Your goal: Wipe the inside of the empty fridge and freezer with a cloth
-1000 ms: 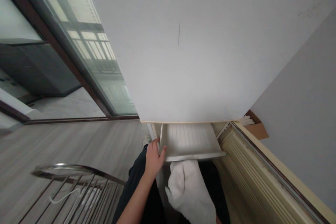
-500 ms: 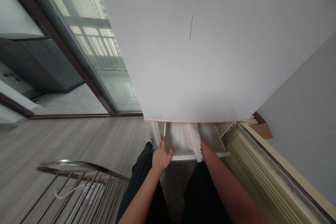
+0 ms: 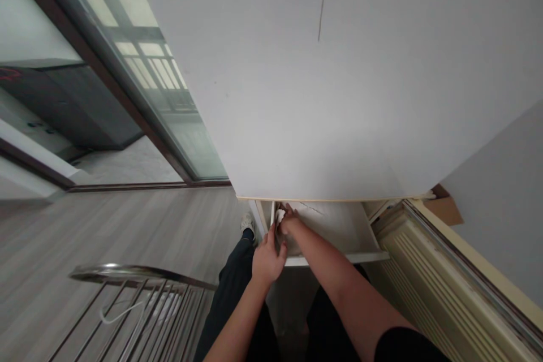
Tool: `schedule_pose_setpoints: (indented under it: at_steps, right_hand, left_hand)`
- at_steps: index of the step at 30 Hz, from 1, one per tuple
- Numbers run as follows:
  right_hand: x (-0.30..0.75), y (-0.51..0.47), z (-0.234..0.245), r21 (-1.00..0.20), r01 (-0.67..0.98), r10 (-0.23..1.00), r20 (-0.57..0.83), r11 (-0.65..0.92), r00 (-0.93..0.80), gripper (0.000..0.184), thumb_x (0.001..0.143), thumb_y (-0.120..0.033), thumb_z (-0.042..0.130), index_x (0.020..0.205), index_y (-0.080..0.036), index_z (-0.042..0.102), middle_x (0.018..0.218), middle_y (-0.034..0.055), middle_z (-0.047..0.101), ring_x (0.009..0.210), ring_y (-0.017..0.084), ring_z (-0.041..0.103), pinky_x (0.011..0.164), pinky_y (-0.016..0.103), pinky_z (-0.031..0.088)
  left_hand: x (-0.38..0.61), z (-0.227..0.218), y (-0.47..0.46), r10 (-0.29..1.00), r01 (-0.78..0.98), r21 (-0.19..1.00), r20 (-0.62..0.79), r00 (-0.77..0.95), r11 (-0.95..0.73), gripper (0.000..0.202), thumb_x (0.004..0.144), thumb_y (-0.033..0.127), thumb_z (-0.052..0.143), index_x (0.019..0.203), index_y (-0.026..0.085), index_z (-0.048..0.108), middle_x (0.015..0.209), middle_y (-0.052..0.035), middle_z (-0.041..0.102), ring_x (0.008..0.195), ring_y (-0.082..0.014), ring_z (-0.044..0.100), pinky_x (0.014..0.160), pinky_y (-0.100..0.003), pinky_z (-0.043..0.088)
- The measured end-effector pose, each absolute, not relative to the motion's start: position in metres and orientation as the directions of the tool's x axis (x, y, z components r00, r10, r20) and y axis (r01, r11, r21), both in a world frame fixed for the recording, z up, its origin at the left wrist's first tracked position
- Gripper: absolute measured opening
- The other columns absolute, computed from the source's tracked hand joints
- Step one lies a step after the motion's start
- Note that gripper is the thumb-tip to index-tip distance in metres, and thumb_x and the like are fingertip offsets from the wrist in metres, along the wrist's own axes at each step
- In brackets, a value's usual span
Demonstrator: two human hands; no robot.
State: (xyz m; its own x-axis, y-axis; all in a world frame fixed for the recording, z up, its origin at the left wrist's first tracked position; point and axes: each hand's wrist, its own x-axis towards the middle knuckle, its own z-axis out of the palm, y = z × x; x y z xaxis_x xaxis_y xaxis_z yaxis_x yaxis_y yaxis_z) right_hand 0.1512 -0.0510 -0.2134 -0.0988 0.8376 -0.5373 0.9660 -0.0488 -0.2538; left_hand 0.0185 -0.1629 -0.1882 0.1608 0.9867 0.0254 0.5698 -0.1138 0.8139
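White cloth [image 3: 280, 216] in drawer [image 3: 367, 256], right hand [image 3: 290, 222] touching.

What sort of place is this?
Most likely a room in a home: it has a wood-look floor, a large glass pane showing railings, and an open drawer with the right hand inside.

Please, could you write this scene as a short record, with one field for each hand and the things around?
Left hand: on the left side of the drawer
Right hand: inside the drawer, at a white cloth; grip unclear
Drawer: pulled open beneath a white top
Cloth: partly hidden
Around: metal rack at picture left, cardboard box at picture right
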Motion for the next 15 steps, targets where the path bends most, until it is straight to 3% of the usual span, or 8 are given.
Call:
schedule_pose_setpoints:
  at_steps: [2, 4, 7, 9, 12, 15]
  right_hand:
    - [0.173, -0.049, -0.217, -0.208, 0.975, 0.826, -0.561, -0.076, -0.055, 0.087, 0.087, -0.043, 0.065, 0.162, -0.031, 0.023, 0.172, 0.0014, -0.003, 0.157, 0.031, -0.013, 0.123, 0.061, 0.0]
    - [0.195, -0.049, -0.22, -0.18, 0.978, 0.825, -0.565, -0.105, -0.015, 0.088, 0.092, -0.049, 0.057, 0.164, -0.032, 0.009, 0.171, -0.0012, -0.012, 0.157, 0.028, -0.014, 0.124, 0.056, -0.003]
    - [0.228, -0.054, -0.224, -0.168, 0.974, 0.832, -0.554, -0.152, 0.034, 0.086, 0.095, -0.057, 0.047, 0.164, -0.03, 0.003, 0.172, 0.0026, -0.007, 0.158, 0.027, -0.006, 0.125, 0.05, -0.005]
    - [0.253, -0.06, -0.226, -0.155, 0.963, 0.826, -0.555, -0.219, 0.099, 0.088, 0.095, -0.064, 0.043, 0.164, -0.031, 0.0, 0.172, 0.004, -0.003, 0.158, 0.028, -0.003, 0.124, 0.052, -0.003]
    - [0.296, -0.077, -0.23, -0.117, 0.93, 0.794, -0.565, -0.349, 0.227, 0.093, 0.092, -0.072, 0.042, 0.164, -0.033, -0.002, 0.172, 0.0032, -0.007, 0.158, 0.03, -0.009, 0.124, 0.056, 0.0]
    - [0.334, -0.098, -0.233, -0.093, 0.903, 0.772, -0.56, -0.42, 0.301, 0.1, 0.089, -0.074, 0.046, 0.163, -0.033, -0.006, 0.17, 0.002, -0.015, 0.157, 0.028, -0.015, 0.125, 0.05, 0.003]
  left_hand:
    - [0.018, -0.189, -0.163, 0.985, 0.587, 0.799, 0.036, 0.17, -0.131, 0.068, 0.087, 0.039, 0.063, 0.151, 0.024, 0.046, 0.14, -0.0156, 0.062, 0.123, -0.0353, 0.063, 0.107, -0.043, 0.045]
    - [0.018, -0.189, -0.163, 0.982, 0.617, 0.773, 0.035, 0.186, -0.144, 0.068, 0.089, 0.04, 0.059, 0.153, 0.022, 0.042, 0.141, -0.0173, 0.061, 0.122, -0.0366, 0.063, 0.107, -0.046, 0.045]
    - [0.018, -0.188, -0.163, 0.983, 0.645, 0.753, 0.016, 0.18, -0.131, 0.067, 0.091, 0.039, 0.056, 0.154, 0.021, 0.041, 0.141, -0.0185, 0.061, 0.119, -0.0374, 0.065, 0.105, -0.047, 0.046]
    - [0.019, -0.188, -0.163, 0.986, 0.657, 0.746, 0.001, 0.168, -0.113, 0.067, 0.09, 0.038, 0.056, 0.154, 0.022, 0.041, 0.141, -0.0175, 0.062, 0.118, -0.0365, 0.066, 0.104, -0.046, 0.047]
    - [0.018, -0.188, -0.163, 0.98, 0.717, 0.685, -0.02, 0.196, -0.129, 0.068, 0.093, 0.039, 0.051, 0.157, 0.021, 0.035, 0.144, -0.0172, 0.059, 0.121, -0.035, 0.065, 0.105, -0.044, 0.047]
    - [0.018, -0.189, -0.162, 0.973, 0.765, 0.624, -0.029, 0.231, -0.163, 0.068, 0.096, 0.04, 0.045, 0.159, 0.019, 0.029, 0.145, -0.0186, 0.058, 0.121, -0.0343, 0.065, 0.104, -0.045, 0.048]
